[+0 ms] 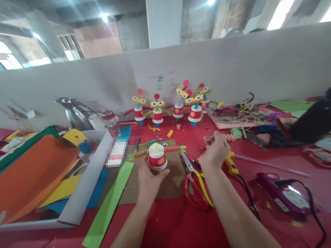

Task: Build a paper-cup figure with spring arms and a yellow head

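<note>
My left hand (151,180) is wrapped round an upturned red and white paper cup (157,161). A small pale-yellow piece (156,148) sits on its top. Pleated paper-strip arms reach out from both sides of the cup, one yellow-orange (140,154), the other red (171,149) with a green tip. To the right, my right hand (215,150) is curled with its fingertips together; whatever is in them is hidden. Just beyond it lies a pink pleated paper strip (230,137) with a green end. A yellow glue gun (231,163) rests beside that wrist.
Scissors (197,186) lie on the cardboard mat (170,186) edge between my arms. Several finished cup figures (157,117) stand at the back. A white box (84,184) of coloured paper is left; a purple corded device (284,193) and cables are right. A metal jug (76,115) stands behind.
</note>
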Action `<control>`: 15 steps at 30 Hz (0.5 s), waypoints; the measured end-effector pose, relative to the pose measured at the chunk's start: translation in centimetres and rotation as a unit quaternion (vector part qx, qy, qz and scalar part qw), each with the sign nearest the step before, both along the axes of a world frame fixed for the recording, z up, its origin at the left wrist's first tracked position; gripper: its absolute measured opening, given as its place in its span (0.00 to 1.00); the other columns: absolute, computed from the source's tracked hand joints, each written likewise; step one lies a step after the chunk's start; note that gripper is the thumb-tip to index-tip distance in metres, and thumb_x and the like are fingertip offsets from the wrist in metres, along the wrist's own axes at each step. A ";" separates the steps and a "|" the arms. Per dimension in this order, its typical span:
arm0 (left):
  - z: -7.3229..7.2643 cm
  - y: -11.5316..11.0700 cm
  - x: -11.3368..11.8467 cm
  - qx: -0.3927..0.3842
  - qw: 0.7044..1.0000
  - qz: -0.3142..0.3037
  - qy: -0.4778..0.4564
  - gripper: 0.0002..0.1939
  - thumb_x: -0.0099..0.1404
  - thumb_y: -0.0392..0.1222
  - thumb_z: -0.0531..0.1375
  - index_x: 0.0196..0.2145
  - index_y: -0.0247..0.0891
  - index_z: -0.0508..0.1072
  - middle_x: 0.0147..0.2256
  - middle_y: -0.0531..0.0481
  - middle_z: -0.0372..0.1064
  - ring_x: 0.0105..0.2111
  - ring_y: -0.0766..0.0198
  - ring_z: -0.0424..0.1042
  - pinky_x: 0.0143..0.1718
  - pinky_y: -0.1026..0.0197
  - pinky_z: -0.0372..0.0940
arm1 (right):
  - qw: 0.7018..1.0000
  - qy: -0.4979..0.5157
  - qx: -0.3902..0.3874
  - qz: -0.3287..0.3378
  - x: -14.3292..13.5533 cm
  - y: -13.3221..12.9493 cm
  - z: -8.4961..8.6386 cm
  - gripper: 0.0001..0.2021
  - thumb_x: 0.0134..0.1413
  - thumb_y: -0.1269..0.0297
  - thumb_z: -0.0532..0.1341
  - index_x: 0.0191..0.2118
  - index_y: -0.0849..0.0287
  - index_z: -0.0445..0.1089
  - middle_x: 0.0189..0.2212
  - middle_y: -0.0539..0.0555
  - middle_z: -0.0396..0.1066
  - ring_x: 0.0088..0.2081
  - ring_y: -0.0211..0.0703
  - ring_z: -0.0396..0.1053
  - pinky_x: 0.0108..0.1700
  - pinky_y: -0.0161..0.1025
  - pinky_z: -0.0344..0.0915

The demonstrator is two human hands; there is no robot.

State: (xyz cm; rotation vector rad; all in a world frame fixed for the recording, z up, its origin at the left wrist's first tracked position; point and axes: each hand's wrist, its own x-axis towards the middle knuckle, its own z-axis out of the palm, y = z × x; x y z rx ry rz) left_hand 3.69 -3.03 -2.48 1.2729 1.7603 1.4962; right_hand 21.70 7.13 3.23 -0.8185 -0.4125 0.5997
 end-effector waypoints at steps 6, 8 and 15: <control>1.3 2.0 0.4 -0.021 1.000 -0.004 0.011 0.30 0.44 0.47 0.72 0.43 0.35 0.70 0.39 0.42 0.74 0.38 0.53 0.74 0.41 0.51 0.67 | 1.000 0.002 -0.009 0.014 0.1 0.2 -0.5 0.15 0.48 0.62 0.58 0.16 0.56 0.58 0.14 0.43 0.58 0.21 0.35 0.61 0.30 0.35 0.62; 1.8 2.5 -0.1 0.003 1.000 -0.001 -0.016 0.29 0.45 0.47 0.71 0.44 0.36 0.70 0.38 0.43 0.75 0.37 0.55 0.74 0.40 0.53 0.67 | 1.000 -0.002 -0.010 0.018 0.1 0.2 -0.5 0.15 0.49 0.62 0.59 0.16 0.56 0.57 0.14 0.43 0.58 0.21 0.35 0.62 0.30 0.35 0.62; 1.3 4.5 -1.3 0.048 0.993 -0.013 -0.103 0.31 0.47 0.45 0.71 0.47 0.35 0.68 0.41 0.42 0.74 0.37 0.57 0.75 0.41 0.55 0.69 | 0.999 0.008 -0.018 0.029 0.0 0.3 -0.6 0.15 0.47 0.62 0.59 0.16 0.56 0.57 0.14 0.42 0.56 0.21 0.35 0.62 0.29 0.34 0.63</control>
